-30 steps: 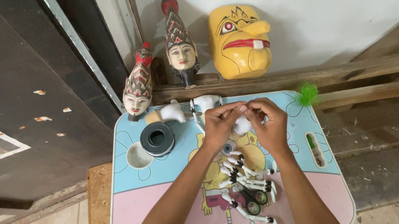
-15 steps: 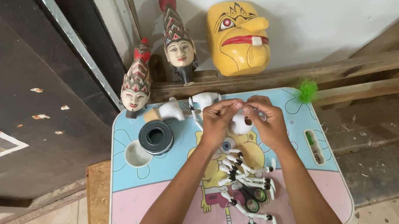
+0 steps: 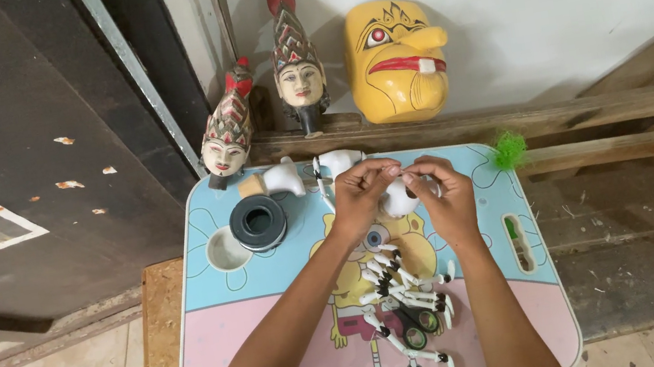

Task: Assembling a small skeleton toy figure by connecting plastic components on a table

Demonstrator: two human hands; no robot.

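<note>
Both hands met at table centre: left hand [image 3: 362,192] and right hand [image 3: 439,193] pinched shut on a small white piece [image 3: 398,197], lifted clear for fine fingerwork. Loose white sticks [image 3: 400,291] lay at 6 o'clock; black tape roll [image 3: 258,222] at 9.

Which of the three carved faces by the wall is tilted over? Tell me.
The left puppet head, with the red-tipped headdress, leans sideways against the wooden beam. The taller puppet head beside it stands upright, and the yellow mask rests against the wall.

Small white piece [image 3: 397,196] mostly hidden btwn fingers [image 3: 379,172]; shape unclear.
</note>
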